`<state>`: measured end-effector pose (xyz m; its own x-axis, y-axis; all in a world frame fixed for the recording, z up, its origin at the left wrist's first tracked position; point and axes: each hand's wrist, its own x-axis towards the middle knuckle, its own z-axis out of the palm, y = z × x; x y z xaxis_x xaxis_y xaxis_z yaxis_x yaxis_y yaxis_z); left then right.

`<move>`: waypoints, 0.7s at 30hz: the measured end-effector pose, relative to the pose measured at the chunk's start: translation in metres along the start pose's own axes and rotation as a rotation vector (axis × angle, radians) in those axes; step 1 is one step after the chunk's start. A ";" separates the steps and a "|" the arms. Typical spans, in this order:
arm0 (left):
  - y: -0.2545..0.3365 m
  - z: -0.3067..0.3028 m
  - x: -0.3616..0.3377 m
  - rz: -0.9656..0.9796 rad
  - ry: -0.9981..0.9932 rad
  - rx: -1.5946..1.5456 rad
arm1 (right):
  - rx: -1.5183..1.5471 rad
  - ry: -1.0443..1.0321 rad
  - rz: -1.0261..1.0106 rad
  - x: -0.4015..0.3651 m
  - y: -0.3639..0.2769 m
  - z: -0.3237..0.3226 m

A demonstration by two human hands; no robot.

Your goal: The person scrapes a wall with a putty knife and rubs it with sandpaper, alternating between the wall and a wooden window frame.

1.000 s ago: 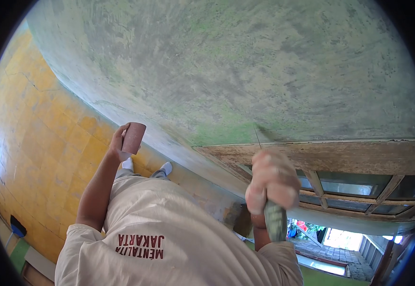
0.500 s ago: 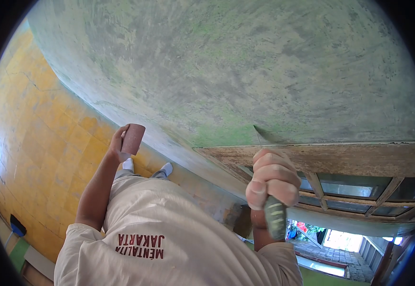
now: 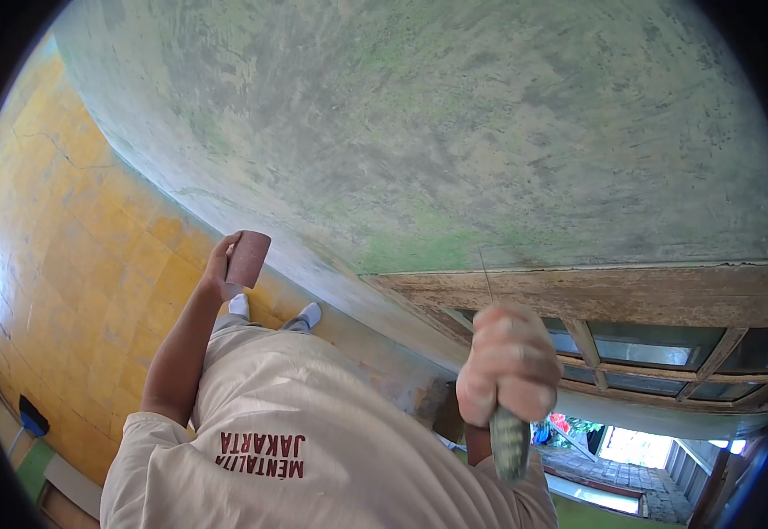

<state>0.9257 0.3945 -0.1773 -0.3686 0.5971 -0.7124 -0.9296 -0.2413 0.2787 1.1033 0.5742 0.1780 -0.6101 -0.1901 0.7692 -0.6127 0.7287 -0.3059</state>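
My left hand [image 3: 219, 264] is closed around a curled piece of reddish-brown sandpaper [image 3: 250, 259], held low beside the wall. My right hand [image 3: 509, 363] makes a fist around a scraper with a green-and-white patterned handle [image 3: 512, 448], which sticks out below the fist. Its thin blade [image 3: 487, 275], seen edge-on, points up at the wall [image 3: 419, 132]. The blade's tip overlaps the lower strip of the wall, just above a worn wooden frame [image 3: 595, 295]. Grey and green patches with many scuff marks cover the wall.
Glass panes [image 3: 652, 344] sit in the wooden frame at the right. Worn yellow floor tiles [image 3: 75, 212] spread to the left, with a dark-headed broom [image 3: 33, 417] at the lower left. My feet [image 3: 311, 314] stand near the wall's base. An opening [image 3: 635, 445] shows the outdoors.
My right hand has moved down, away from the wall, drawing the scraper with it. The blade's tip has dropped slightly. My left hand with the sandpaper has hardly moved.
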 end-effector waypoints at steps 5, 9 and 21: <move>-0.001 -0.003 0.000 -0.009 -0.001 0.010 | -0.055 0.051 0.120 -0.001 0.002 0.005; 0.000 -0.007 -0.001 -0.029 0.017 -0.017 | -0.217 -0.065 0.144 0.005 -0.005 0.000; -0.002 -0.011 -0.001 -0.002 -0.012 0.036 | -0.058 -0.024 0.216 0.004 -0.001 -0.003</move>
<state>0.9279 0.3861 -0.1841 -0.3662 0.6066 -0.7056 -0.9300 -0.2120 0.3004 1.1028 0.5749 0.1826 -0.7360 -0.0409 0.6757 -0.4372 0.7908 -0.4284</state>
